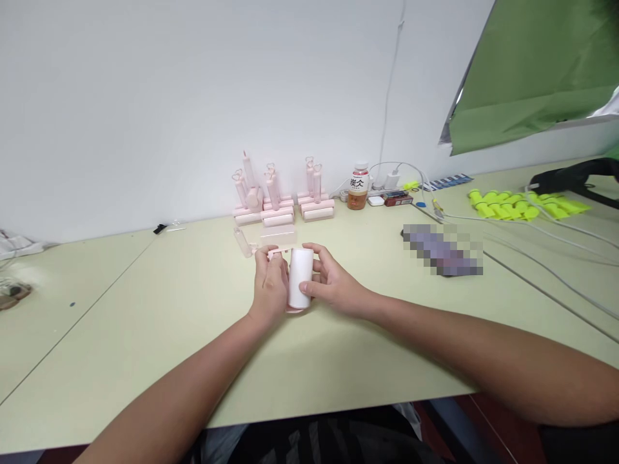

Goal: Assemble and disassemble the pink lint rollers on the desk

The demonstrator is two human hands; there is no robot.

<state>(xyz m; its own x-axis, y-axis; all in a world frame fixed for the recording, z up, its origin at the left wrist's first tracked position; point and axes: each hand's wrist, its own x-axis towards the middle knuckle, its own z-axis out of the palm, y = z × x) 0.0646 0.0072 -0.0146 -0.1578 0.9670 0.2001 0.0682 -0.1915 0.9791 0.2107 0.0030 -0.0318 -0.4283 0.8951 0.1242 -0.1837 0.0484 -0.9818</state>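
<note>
White roll (pixel 300 278) is being clamped by fingers of right hand (pixel 341 283), mid-bench (pixel 145 309); pink holder (pixel 295 310) is being gripped by fingers of left hand (pixel 271 287). Seemingly unfinished: handle (pixel 243 242), cover (pixel 278 234) being left loose. Done-looking rollers (pixel 316 209) being kept near bench's back edge.

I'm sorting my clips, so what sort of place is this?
Probably a small workroom for hand assembly or packing, judging by the long pale worktop, the batch of similar pink roller-like pieces and the group of bright yellow items farther right.
</note>
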